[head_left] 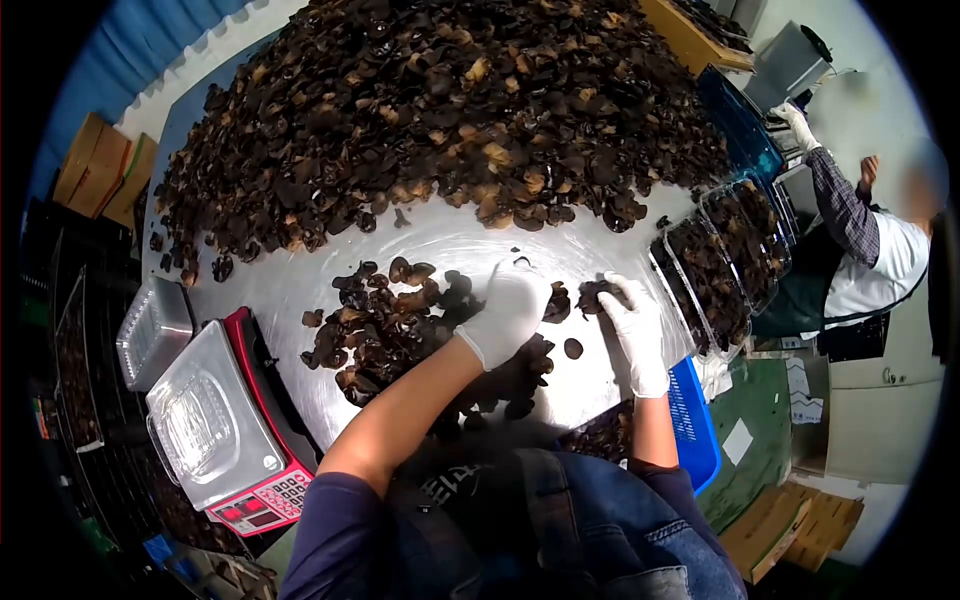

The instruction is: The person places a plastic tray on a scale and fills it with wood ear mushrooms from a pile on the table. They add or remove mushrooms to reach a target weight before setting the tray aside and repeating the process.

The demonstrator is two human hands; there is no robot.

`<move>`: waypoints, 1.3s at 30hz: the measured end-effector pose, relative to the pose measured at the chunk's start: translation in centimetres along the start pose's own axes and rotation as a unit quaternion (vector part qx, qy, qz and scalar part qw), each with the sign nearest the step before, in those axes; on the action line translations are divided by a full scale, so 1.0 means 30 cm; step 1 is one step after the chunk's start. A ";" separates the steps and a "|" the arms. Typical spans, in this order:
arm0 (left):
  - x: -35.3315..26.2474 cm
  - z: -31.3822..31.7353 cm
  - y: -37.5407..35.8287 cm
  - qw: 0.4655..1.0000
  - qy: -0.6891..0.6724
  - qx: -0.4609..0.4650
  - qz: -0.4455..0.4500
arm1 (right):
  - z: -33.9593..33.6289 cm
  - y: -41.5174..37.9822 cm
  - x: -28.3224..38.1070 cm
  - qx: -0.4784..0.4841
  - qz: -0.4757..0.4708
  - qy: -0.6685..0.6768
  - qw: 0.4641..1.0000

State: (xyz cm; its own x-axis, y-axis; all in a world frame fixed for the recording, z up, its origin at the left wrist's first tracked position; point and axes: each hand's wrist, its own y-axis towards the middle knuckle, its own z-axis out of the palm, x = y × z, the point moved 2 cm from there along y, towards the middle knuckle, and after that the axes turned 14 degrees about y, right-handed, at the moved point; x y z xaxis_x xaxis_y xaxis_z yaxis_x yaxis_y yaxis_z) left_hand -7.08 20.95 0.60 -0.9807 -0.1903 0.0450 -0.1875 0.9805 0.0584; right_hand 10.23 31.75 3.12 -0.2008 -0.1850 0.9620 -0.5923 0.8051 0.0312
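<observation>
My left hand [508, 312], in a white glove, is over the steel table beside a loose pile of dark wood ear mushrooms [375, 325]. Its fingers are curled together, with a tiny dark bit at the fingertips; what they hold is mostly hidden. To the right, my gloved right hand [637, 335] pinches a dark wood ear mushroom [591, 297] between thumb and fingers. A single round wood ear mushroom [573, 348] lies between the two hands. Another small piece [557, 302] rests against the left hand's edge.
A large heap of wood ear mushrooms [450, 120] covers the table's far side. Filled clear trays [710, 265] stand at right, above a blue basket [690, 420]. A red-edged scale [215, 420] and clear containers [155, 332] are at left. A co-worker [870, 250] stands far right.
</observation>
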 end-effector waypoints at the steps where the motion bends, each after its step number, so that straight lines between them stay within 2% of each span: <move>1: -0.002 -0.001 0.001 0.998 0.064 -0.001 0.009 | -0.025 -0.007 -0.010 -0.026 0.006 -0.012 1.000; 2: 0.004 -0.002 -0.005 0.998 0.065 -0.002 0.011 | -0.046 -0.022 0.002 -0.055 0.013 -0.022 0.998; 4: 0.023 -0.011 -0.019 0.998 -0.012 -0.047 0.035 | -0.106 -0.040 -0.079 -0.068 0.052 0.038 0.996; 5: 0.020 -0.031 -0.029 0.998 0.030 -0.036 0.034 | -0.120 -0.056 -0.065 -0.066 0.062 0.069 0.993; 8: 0.011 -0.028 -0.034 0.998 0.015 -0.061 0.009 | -0.165 -0.076 -0.099 -0.049 0.047 0.015 0.998; 9: 0.020 -0.033 -0.039 0.993 -0.031 -0.111 0.018 | -0.166 -0.084 -0.091 -0.050 0.042 0.045 0.997; 10: 0.016 -0.033 -0.035 0.993 -0.030 -0.112 0.019 | -0.160 -0.082 -0.075 -0.051 0.041 0.044 0.997; 12: 0.005 -0.049 -0.035 0.987 0.059 -0.149 0.018 | -0.119 -0.069 0.004 -0.040 0.004 -0.029 0.999; 13: 0.003 -0.039 -0.030 0.987 0.060 -0.149 0.019 | -0.085 -0.062 0.051 -0.031 0.053 -0.032 0.998; 14: 0.003 -0.016 -0.019 0.988 0.049 -0.143 0.020 | -0.061 -0.042 0.024 -0.003 0.054 -0.037 0.998; 16: -0.010 -0.001 -0.010 0.989 0.038 -0.138 0.023 | 0.000 -0.028 0.029 0.000 -0.041 -0.086 0.995; 18: -0.021 -0.016 0.005 0.993 0.071 -0.088 0.019 | 0.019 -0.010 0.038 -0.004 -0.028 -0.088 0.996; 19: -0.030 -0.018 0.013 0.995 0.094 -0.016 0.025 | 0.018 -0.003 0.033 0.000 -0.012 -0.077 0.997; 20: -0.032 -0.030 0.018 0.995 0.094 -0.018 0.024 | 0.014 0.005 0.024 0.005 0.005 -0.068 0.998; 22: -0.040 -0.038 0.031 0.989 0.132 0.042 0.057 | -0.020 0.006 -0.023 0.011 -0.026 -0.077 0.997; 24: -0.044 -0.036 0.032 0.991 0.123 0.028 0.038 | -0.033 0.015 -0.014 0.040 0.021 0.060 0.997; 25: -0.037 -0.039 0.026 0.996 0.083 -0.013 0.036 | -0.039 0.014 -0.001 0.053 0.046 0.144 0.987; 26: -0.033 -0.055 0.021 0.997 0.044 -0.055 0.034 | -0.034 0.025 -0.002 0.055 0.044 0.152 0.986; 28: -0.061 -0.091 -0.007 0.983 -0.035 -0.176 0.029 | -0.035 0.017 0.000 0.036 0.097 0.219 0.970; 30: -0.130 -0.141 -0.036 0.963 -0.253 -0.045 0.077 | -0.026 0.009 0.001 0.036 0.086 0.190 0.977; 32: -0.281 -0.278 -0.119 0.979 -0.087 -0.096 0.157 | -0.011 -0.014 0.026 0.107 0.192 0.298 0.929; 33: -0.332 -0.291 -0.175 0.961 -0.131 -0.093 0.223 | -0.018 -0.008 0.069 0.223 0.063 0.044 0.972; 34: -0.382 -0.288 -0.226 0.938 -0.174 -0.090 0.288 | -0.009 -0.002 0.073 0.270 0.113 0.007 0.956; 36: -0.441 -0.233 -0.261 0.912 -0.200 -0.131 0.332 | 0.019 0.039 0.168 0.169 0.062 -0.022 0.983; 37: -0.441 -0.217 -0.235 0.935 -0.173 0.010 0.311 | 0.006 0.114 0.172 0.123 -0.082 -0.087 0.985; 38: -0.383 -0.250 -0.203 0.941 -0.164 -0.090 0.280 | 0.002 0.182 0.128 0.043 -0.130 -0.113 0.984; 39: -0.352 -0.216 -0.172 0.953 -0.129 -0.171 0.215 | 0.004 0.245 0.059 -0.054 -0.225 -0.264 0.936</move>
State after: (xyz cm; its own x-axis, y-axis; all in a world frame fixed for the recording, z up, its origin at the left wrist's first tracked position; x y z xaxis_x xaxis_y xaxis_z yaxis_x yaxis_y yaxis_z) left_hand 4.60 17.58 6.29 -0.9520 0.2877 -0.1048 0.2213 0.8830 0.4139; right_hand 5.44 37.27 5.03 -0.3248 -0.7495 0.5768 -0.6327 0.6255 0.4565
